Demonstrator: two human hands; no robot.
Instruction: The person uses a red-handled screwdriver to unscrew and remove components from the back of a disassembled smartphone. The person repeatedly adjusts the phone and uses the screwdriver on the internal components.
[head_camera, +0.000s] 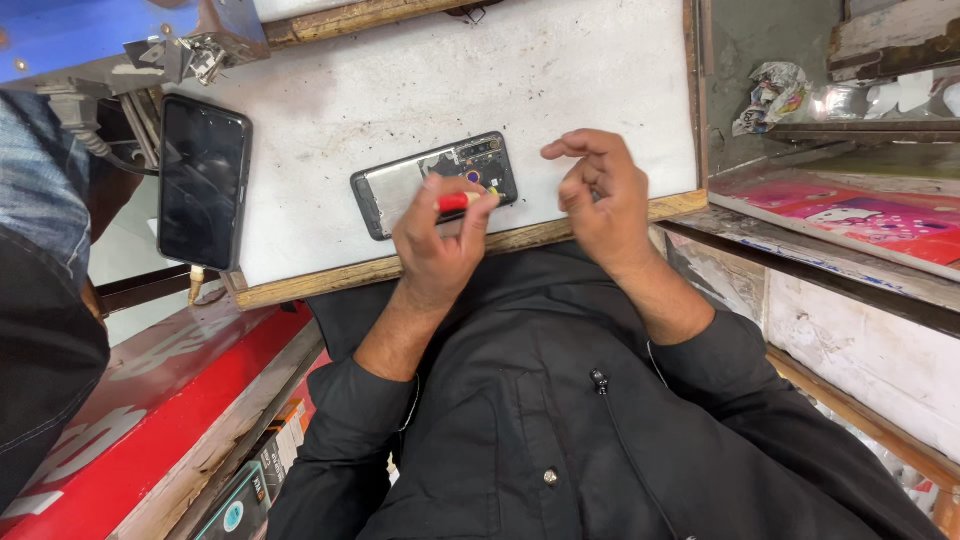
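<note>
The opened phone (435, 184) lies on the white board (420, 80), the left hand (437, 235) pinches a little red tool (455, 202) right over it, and the right hand (597, 190) hovers just beside it, fingers curled, holding nothing I can see.

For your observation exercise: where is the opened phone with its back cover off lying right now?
In the head view, the opened phone lies on the white work surface, centre-left, under the left hand holding a red-handled tool, right of the intact black phone.
</note>
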